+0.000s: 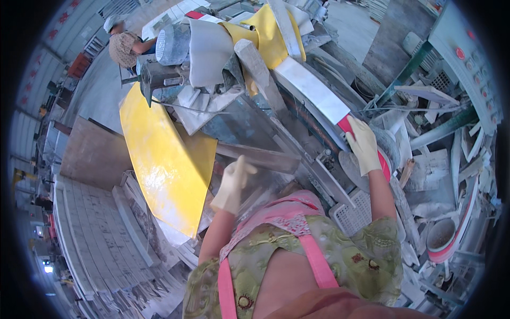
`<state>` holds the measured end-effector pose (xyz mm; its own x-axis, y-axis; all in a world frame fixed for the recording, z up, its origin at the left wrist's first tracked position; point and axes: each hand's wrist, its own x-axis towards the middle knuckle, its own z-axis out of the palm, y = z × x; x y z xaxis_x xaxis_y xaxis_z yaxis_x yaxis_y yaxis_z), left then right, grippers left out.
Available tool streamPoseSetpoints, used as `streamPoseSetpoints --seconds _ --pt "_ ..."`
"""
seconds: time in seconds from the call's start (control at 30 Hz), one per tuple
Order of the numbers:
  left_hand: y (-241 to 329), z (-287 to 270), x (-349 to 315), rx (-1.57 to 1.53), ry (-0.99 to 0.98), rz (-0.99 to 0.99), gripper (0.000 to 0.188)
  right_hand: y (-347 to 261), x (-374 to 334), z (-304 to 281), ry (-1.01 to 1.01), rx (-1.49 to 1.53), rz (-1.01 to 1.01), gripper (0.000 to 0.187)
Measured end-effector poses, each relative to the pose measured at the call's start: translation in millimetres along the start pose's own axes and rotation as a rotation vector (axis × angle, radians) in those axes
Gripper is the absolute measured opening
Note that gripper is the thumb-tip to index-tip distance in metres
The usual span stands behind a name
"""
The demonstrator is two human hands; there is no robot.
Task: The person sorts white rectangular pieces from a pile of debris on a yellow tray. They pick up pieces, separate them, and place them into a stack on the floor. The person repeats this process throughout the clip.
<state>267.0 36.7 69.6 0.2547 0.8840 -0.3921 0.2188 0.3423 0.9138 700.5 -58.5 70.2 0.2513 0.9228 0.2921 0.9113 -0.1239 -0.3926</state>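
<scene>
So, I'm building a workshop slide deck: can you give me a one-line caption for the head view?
Gloved right hand rests on a white, red-edged strip at a cluttered machine, gloved left hand raised beside a yellow sheet.

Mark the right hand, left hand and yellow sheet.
right hand (364, 146), head view, back of the glove
left hand (232, 183), head view, palm of the glove
yellow sheet (159, 154), head view, middle of its face

Count: two gloved hands, left (232, 183) and right (364, 144); one long white slab (313, 90) with a red end; one big yellow sheet (159, 154). One other person (125, 45); one white basket (353, 215); one round bowl (441, 235).
</scene>
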Motion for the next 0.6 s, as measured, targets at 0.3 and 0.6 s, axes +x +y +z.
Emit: streamPoseSetpoints --seconds 0.3,0.6 --pt "-47 11 -15 -0.215 0.252 -0.096 0.046 39 98 23 -0.447 -0.309 -0.429 0.098" --pt "-15 101 6 -0.250 0.190 -0.084 0.038 35 97 70 -0.229 -0.484 -0.480 0.069"
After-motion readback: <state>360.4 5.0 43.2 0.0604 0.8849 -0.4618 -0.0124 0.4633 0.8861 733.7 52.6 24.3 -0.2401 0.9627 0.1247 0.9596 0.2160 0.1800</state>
